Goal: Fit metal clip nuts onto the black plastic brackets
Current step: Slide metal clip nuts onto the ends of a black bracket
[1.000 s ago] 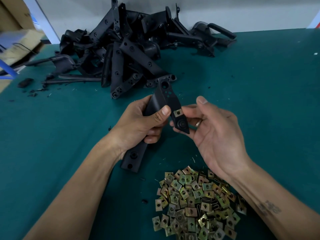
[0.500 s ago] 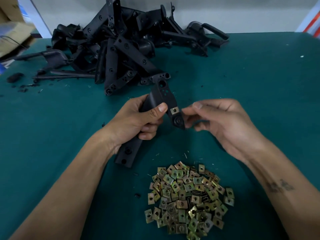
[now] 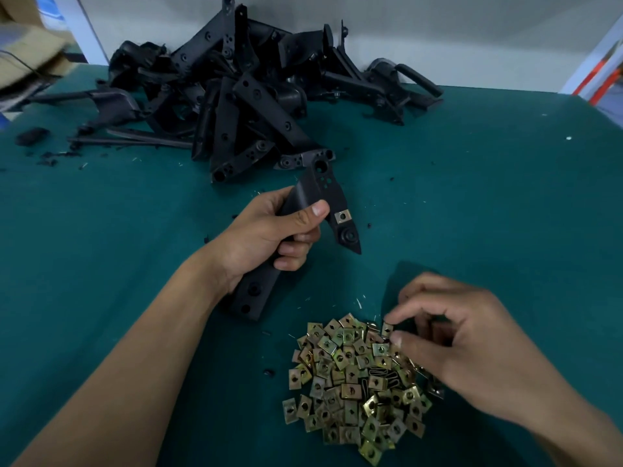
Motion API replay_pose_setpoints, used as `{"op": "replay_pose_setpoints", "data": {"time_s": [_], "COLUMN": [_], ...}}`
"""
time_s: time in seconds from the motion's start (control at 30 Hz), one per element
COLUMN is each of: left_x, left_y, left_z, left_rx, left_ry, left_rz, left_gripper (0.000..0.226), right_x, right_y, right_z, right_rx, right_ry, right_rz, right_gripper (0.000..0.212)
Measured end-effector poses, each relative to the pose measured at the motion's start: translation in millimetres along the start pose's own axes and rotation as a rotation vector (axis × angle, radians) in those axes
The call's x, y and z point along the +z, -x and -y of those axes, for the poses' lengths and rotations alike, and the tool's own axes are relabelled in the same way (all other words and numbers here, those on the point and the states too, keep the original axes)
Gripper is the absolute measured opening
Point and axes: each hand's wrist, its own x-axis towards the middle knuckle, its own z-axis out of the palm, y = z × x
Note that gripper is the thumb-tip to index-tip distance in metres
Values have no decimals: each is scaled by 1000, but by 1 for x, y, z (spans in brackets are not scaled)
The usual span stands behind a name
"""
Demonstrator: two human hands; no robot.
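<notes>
Head view: on a green table (image 3: 488, 197), a heap of black plastic brackets (image 3: 242, 106) lies at the far edge, a pile of metal clip nuts (image 3: 350, 382) at the near edge. Left hand (image 3: 266, 237) grips one bracket (image 3: 323, 193), a fitted nut (image 3: 342, 217) on it. Right hand (image 3: 462, 345) pinches a loose nut (image 3: 386, 330) from the pile; lifting only one seems wise.

The left hand (image 3: 266, 237) has its fingers curled in a firm grip, thumb laid across the top, forearm reaching in from the lower left. The right hand (image 3: 472, 345) is palm down, with thumb and forefinger pinching together at their tips.
</notes>
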Motion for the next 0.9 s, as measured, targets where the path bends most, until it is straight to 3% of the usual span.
{"op": "replay_pose_setpoints", "data": {"time_s": [0.3,0.4,0.47,0.6,0.77,0.9], "left_x": [-3,-5,-5,-5,-4,-2], "left_y": [-1,-1,-1,-2,-2,-3], "left_z": [2,4,5,5,4,3], "left_rx": [-8,-10,-20,-41,-42,-67], "left_ry": [33,73,88,114,96,73], "left_rz": [21,40,42,35,11,-10], "left_gripper": [29,24,26,29,31,31], "right_x": [2,4,2,11,35,36], "right_y": [-2,-13,-30,-78,-114,-115], "right_z": [9,4,-2,-2,13,11], "right_rx": [30,48,76,144,118,92], "right_ry": [38,-193,-501,-1066,-1391,-1403], "right_rz": [32,4,-111,-205,-238,-140], "right_gripper": [22,23,30,13,14,17]}}
